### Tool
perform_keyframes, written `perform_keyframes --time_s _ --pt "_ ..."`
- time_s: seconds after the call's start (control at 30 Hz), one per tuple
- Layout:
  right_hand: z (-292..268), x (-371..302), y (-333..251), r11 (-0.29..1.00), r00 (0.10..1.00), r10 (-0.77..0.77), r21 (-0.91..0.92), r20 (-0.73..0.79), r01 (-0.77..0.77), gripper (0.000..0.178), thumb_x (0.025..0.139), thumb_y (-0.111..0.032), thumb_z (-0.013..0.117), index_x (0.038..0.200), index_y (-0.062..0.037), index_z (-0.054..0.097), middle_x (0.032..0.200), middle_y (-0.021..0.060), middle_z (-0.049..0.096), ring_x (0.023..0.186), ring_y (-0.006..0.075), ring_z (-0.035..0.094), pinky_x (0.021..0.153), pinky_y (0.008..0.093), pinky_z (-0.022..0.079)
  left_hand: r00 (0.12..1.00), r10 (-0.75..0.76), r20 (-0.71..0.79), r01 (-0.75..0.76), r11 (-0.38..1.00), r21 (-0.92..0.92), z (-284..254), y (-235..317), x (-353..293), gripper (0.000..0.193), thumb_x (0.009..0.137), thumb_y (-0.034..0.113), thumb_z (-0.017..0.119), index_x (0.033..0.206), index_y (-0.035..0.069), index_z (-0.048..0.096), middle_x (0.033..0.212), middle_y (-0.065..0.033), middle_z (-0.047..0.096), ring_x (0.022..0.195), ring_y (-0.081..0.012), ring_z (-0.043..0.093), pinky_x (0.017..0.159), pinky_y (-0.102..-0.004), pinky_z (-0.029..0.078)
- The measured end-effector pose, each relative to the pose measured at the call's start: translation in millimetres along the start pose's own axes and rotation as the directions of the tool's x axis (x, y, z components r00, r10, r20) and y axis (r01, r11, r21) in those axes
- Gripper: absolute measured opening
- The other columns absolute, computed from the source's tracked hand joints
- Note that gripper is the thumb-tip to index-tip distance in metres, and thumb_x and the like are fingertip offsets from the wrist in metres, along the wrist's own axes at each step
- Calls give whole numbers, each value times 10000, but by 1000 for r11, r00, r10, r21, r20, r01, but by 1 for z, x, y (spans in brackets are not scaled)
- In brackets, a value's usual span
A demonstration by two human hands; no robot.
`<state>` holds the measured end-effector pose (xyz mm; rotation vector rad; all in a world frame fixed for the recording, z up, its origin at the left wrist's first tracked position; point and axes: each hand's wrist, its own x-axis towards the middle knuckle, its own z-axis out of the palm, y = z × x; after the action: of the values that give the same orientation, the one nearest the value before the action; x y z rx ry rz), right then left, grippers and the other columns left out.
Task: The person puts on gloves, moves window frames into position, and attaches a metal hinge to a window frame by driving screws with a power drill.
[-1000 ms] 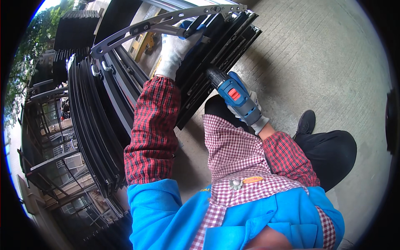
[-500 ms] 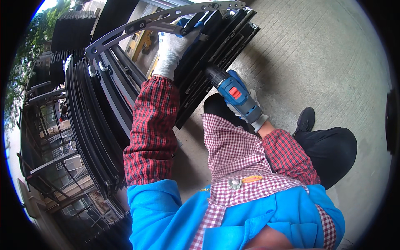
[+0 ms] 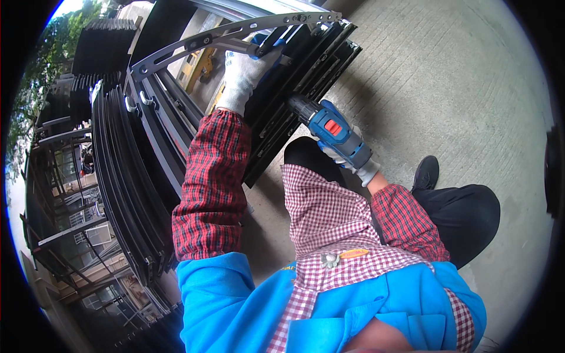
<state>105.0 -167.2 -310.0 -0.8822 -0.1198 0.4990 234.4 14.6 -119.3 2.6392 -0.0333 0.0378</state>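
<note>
My left hand (image 3: 244, 73), in a white knitted glove with blue on it, is closed around the short linkage of a long grey slotted metal stay hinge (image 3: 235, 30). The hinge slants over a stack of black metal frames (image 3: 300, 76); part of my fingers is hidden beneath it. My right hand (image 3: 356, 156), gloved as well, grips a blue and grey cordless drill (image 3: 338, 132) with a red switch on top. The drill's black chuck (image 3: 301, 107) points up-left at the side of the stack. Its tip is lost against the dark frames, so I cannot tell whether it touches.
Long black profiles (image 3: 120, 170) are stacked on the left, with white hooks (image 3: 146, 98) near their upper ends. A yellow tool-like object (image 3: 206, 63) shows beyond my left wrist. Concrete floor (image 3: 459, 88) spreads to the right. My shoe (image 3: 426, 172) rests on it.
The stay hinge's left end has shifted slightly right and its right end a little lower, my left hand still on it. The drill stays nearly in place beside the stack.
</note>
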Motion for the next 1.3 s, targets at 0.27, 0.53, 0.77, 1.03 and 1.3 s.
perform_keyframes --time_s 0.27,0.53,0.77,1.03,1.3 --pt "2 0 -14 922 937 347 171 31 -347 812 739 -100 710 1434 -96 289 1331 82 499 1038 161 598 936 268 476 999 -40 29 40 999 13 1 -3 2 477 800 419 656 1085 36 638 861 -101 684 734 -201 642 670 -299 506" --pt "34 -17 -24 822 906 -424 -431 -24 373 691 794 -47 634 1419 -116 347 1043 6 618 789 61 586 753 216 510 999 -39 23 38 998 55 2 -4 4 494 799 425 656 1097 32 631 879 -106 688 748 -211 646 687 -304 508" --pt "18 -28 -19 967 991 8 252 -133 26 715 736 -121 723 1368 -88 390 1233 68 565 918 139 610 851 256 512 1000 9 -22 -9 1000 13 5 -8 0 488 801 429 653 1079 29 633 872 -111 684 747 -221 646 694 -310 510" --pt "2 -17 -62 943 923 -257 -284 -286 174 446 805 -85 609 1245 -67 537 1028 53 643 712 96 571 681 224 485 1000 6 7 -6 1000 31 2 -4 3 479 813 430 637 1074 28 626 855 -110 674 740 -219 642 692 -311 510" --pt "-63 62 -148 970 833 -232 -182 -503 161 295 848 -210 652 1098 -54 635 840 24 660 620 80 549 611 222 476 1000 13 23 -13 1000 8 3 -2 4 436 819 378 639 1077 26 624 839 -99 667 727 -203 629 679 -298 504"
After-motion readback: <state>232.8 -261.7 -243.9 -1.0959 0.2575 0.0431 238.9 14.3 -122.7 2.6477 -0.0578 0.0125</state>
